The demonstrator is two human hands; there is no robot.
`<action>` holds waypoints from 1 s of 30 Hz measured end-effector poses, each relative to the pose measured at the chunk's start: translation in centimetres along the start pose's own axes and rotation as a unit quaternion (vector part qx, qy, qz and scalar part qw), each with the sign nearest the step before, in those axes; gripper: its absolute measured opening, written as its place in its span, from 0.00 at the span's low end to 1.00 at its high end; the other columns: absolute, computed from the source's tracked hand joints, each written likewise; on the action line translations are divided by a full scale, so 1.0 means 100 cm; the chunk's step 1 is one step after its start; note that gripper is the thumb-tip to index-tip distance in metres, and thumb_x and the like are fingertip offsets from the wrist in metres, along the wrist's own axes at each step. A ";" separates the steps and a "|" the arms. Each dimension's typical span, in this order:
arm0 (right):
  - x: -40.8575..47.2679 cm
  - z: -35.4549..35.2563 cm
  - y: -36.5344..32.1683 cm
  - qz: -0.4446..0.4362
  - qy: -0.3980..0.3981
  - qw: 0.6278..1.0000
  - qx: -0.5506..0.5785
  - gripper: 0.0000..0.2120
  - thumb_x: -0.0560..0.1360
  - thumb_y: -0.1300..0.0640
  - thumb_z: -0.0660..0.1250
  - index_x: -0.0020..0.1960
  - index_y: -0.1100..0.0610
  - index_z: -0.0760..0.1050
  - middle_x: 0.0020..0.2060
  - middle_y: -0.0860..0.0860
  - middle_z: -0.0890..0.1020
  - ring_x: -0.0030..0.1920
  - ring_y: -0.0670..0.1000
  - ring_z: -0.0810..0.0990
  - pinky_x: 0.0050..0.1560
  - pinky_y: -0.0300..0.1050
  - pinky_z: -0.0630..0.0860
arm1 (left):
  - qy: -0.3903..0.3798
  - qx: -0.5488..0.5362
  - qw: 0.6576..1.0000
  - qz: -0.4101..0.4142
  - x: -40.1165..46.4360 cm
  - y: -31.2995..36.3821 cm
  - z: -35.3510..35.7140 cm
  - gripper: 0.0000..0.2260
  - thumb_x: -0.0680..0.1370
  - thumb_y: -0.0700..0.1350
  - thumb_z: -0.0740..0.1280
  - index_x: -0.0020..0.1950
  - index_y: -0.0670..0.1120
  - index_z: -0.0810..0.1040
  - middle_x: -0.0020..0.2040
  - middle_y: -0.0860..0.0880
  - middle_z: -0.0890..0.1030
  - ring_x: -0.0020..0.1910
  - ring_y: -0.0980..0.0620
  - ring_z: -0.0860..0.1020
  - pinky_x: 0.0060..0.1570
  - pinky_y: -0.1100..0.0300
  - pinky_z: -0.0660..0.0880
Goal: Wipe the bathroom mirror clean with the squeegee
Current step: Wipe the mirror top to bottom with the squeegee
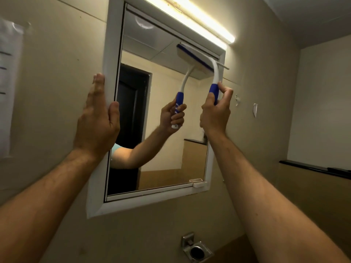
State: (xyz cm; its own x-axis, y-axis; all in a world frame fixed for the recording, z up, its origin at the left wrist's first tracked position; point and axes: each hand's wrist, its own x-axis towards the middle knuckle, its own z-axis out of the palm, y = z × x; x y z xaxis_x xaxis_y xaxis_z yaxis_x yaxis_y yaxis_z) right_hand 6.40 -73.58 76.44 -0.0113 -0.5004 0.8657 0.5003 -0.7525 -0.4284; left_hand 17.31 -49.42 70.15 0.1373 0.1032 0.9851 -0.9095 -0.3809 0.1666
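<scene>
A white-framed bathroom mirror (163,149) hangs on the beige wall. My right hand (215,112) grips the blue handle of a white and blue squeegee (214,76). Its head presses against the glass at the mirror's upper right corner. My left hand (98,118) rests flat on the mirror's left frame edge, fingers straight and thumb on the frame's face. The glass reflects the hand with the squeegee, an arm and a dark doorway.
A lit tube lamp (199,18) runs along the mirror's top. A metal holder (195,249) is fixed to the wall below the mirror. A dark ledge (313,168) runs along the right wall. Paper (9,88) hangs at far left.
</scene>
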 end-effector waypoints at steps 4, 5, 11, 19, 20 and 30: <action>-0.010 0.000 0.008 0.007 0.009 1.000 -0.009 0.15 0.80 0.55 0.57 0.66 0.51 0.63 0.40 0.49 0.78 0.31 0.40 0.77 0.30 0.31 0.74 | -0.004 -0.006 1.000 -0.002 -0.001 0.000 0.000 0.27 0.83 0.48 0.55 0.79 0.50 0.47 0.79 0.48 0.54 0.76 0.47 0.58 0.68 0.56 0.58; -0.019 -0.002 0.014 0.005 0.010 1.000 -0.012 0.15 0.80 0.56 0.57 0.66 0.51 0.63 0.38 0.47 0.76 0.29 0.39 0.76 0.28 0.29 0.72 | -0.005 -0.009 1.000 -0.004 -0.001 0.001 0.000 0.27 0.83 0.47 0.55 0.79 0.51 0.47 0.79 0.48 0.54 0.76 0.47 0.58 0.68 0.56 0.58; -0.038 -0.006 0.017 0.006 0.002 1.000 0.010 0.15 0.80 0.55 0.58 0.66 0.50 0.64 0.38 0.46 0.77 0.29 0.38 0.76 0.29 0.28 0.72 | 0.001 -0.016 1.000 -0.005 -0.003 0.000 0.001 0.27 0.83 0.48 0.55 0.80 0.52 0.48 0.79 0.50 0.54 0.77 0.51 0.57 0.69 0.61 0.56; 0.002 -0.002 0.010 0.051 -0.006 0.998 0.027 0.15 0.79 0.48 0.57 0.65 0.45 0.63 0.42 0.55 0.78 0.32 0.46 0.75 0.31 0.38 0.73 | 0.005 -0.003 1.000 0.000 -0.002 0.000 0.001 0.27 0.83 0.48 0.56 0.80 0.50 0.48 0.79 0.49 0.56 0.76 0.50 0.58 0.68 0.61 0.57; -0.010 -0.004 0.018 0.040 -0.005 0.999 0.013 0.14 0.80 0.49 0.56 0.65 0.45 0.63 0.39 0.52 0.77 0.29 0.43 0.74 0.29 0.35 0.71 | 0.005 -0.003 1.000 0.001 -0.002 -0.001 0.001 0.27 0.83 0.48 0.56 0.80 0.51 0.48 0.79 0.49 0.56 0.76 0.50 0.59 0.68 0.60 0.57; -0.028 -0.023 0.028 -0.031 -0.043 0.998 -0.025 0.18 0.79 0.46 0.61 0.67 0.43 0.62 0.40 0.49 0.79 0.30 0.44 0.79 0.27 0.33 0.74 | 0.007 -0.007 1.000 0.004 -0.002 -0.003 0.003 0.27 0.83 0.47 0.56 0.79 0.53 0.47 0.79 0.49 0.56 0.76 0.48 0.59 0.68 0.57 0.58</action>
State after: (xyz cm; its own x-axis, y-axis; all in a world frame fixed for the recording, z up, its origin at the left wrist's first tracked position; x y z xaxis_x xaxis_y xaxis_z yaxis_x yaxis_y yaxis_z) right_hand 5.90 -75.30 72.24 0.0351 -0.4156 0.9089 0.4569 -0.8021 -0.3844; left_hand 17.64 -49.60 69.91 0.1246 0.1135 0.9857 -0.9156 -0.3696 0.1583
